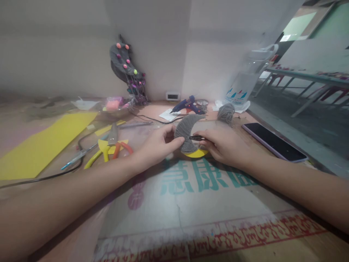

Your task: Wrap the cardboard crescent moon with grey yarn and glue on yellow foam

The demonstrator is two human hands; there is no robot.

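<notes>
A crescent moon shape (183,131) wound with grey yarn stands above the cardboard, held at its outer curve between the thumb and fingers of my left hand (166,142). Its lower end shows bare yellow (196,153). My right hand (218,143) pinches a slim black pointed tool (196,138), which looks like tweezers. The tip of that tool meets the inner edge of the crescent. Part of the tool is hidden by my right fingers. Behind my right hand lies a ball of grey yarn (226,112).
A blue glue gun (184,105) lies behind the crescent. Pliers (112,140), orange-handled scissors (120,147) and a yellow sheet (51,142) are at left. A phone (274,141) and a clear bottle (241,83) stand right. A finished-looking grey crescent with pompoms (120,63) leans on the wall.
</notes>
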